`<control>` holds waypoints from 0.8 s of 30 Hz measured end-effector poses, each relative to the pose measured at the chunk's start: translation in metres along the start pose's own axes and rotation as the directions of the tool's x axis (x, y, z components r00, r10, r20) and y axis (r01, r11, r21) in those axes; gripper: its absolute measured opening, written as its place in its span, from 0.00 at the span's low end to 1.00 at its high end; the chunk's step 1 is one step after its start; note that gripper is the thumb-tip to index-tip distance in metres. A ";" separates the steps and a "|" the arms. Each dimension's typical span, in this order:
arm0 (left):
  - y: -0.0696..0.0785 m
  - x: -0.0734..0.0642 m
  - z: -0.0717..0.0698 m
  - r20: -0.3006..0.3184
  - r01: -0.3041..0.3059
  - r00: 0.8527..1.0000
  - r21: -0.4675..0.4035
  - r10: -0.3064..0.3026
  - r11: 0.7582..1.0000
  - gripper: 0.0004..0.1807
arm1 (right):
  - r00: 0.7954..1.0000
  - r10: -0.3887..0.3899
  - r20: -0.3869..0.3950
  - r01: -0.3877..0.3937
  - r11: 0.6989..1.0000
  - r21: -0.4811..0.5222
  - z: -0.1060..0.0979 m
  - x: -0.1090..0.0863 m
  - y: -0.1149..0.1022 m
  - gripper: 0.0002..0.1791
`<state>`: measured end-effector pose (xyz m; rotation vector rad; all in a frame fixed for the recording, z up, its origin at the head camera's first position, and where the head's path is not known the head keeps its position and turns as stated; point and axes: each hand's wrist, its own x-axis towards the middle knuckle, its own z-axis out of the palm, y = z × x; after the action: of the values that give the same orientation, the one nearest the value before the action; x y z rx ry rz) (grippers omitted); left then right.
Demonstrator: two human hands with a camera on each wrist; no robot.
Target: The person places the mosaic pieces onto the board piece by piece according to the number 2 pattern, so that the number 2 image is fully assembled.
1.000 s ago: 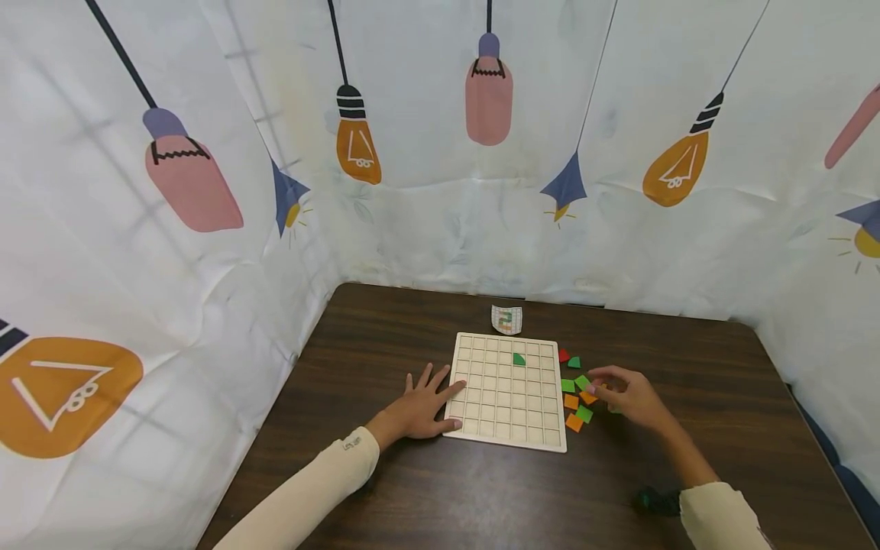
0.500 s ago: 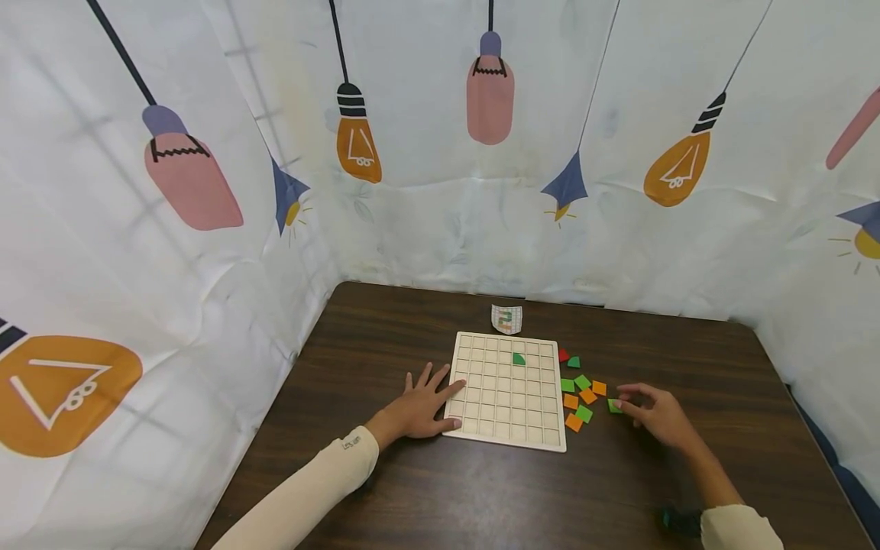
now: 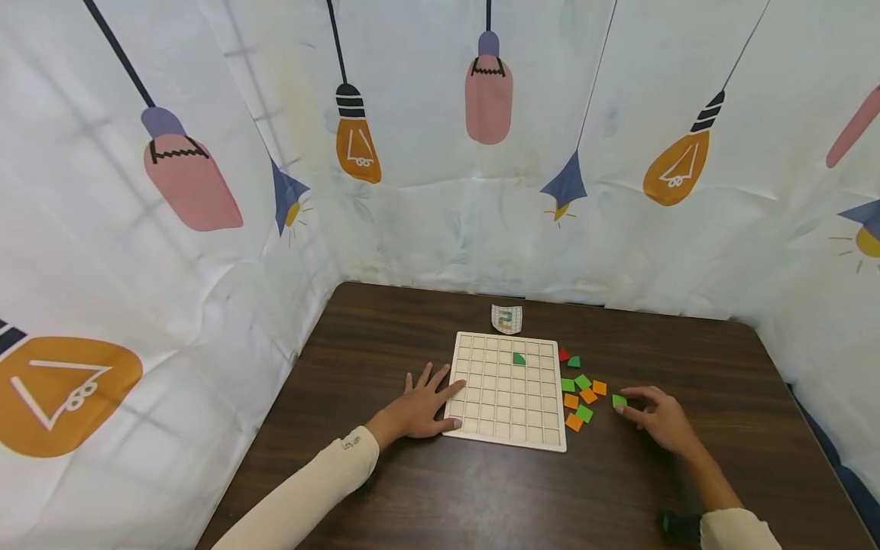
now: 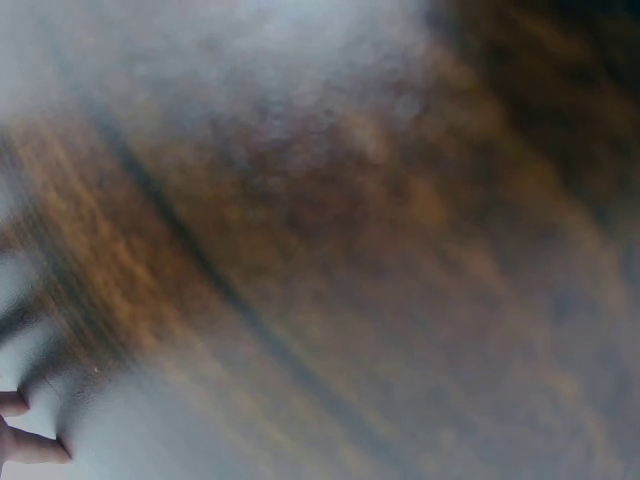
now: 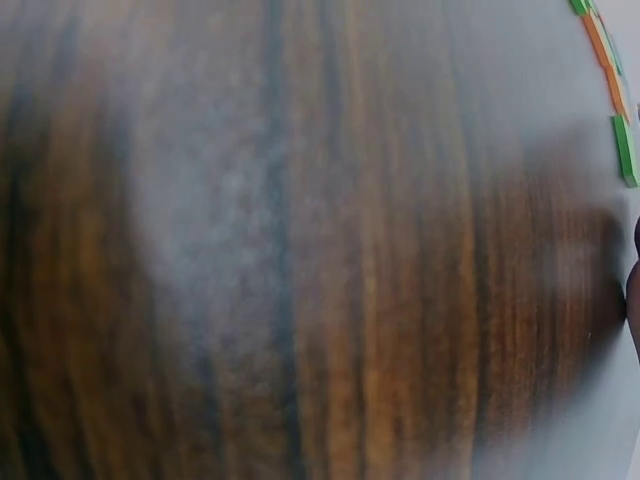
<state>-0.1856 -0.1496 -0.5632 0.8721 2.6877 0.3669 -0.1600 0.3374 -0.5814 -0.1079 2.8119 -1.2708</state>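
Note:
A pale square grid board (image 3: 507,397) lies on the dark wooden table, with a green quarter-round tile (image 3: 519,359) in one cell. My left hand (image 3: 422,405) rests over the board's left edge, fingers spread and straight. Right of the loose tiles, my right hand (image 3: 653,418) pinches a green square tile (image 3: 619,400) between thumb and forefinger, low over the tabletop. Only fingertips (image 4: 38,447) show at the corner of the left wrist view. The right wrist view catches a sliver of fingers (image 5: 634,290) at its edge.
Several loose tiles lie along the board's right side: orange squares (image 3: 571,400), green squares (image 3: 567,385), a red piece (image 3: 564,355) and a green quarter-round (image 3: 574,362). A small printed pattern card (image 3: 506,320) lies behind the board. A white printed curtain (image 3: 426,229) hangs beyond the table.
My right hand has moved right, away from the loose tiles, leaving an orange square in sight. The green square at its fingertips has shifted slightly away from me. My left hand stays still.

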 end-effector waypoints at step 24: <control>-0.001 0.002 0.002 0.024 0.020 1.000 0.010 -0.020 1.000 0.42 | 0.993 -0.108 -0.052 0.094 0.971 -0.220 0.007 -0.001 -0.004 0.21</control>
<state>-0.1870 -0.1486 -0.5654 0.8465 2.6763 0.3371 -0.1583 0.3299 -0.5825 -0.2267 3.0281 -0.9958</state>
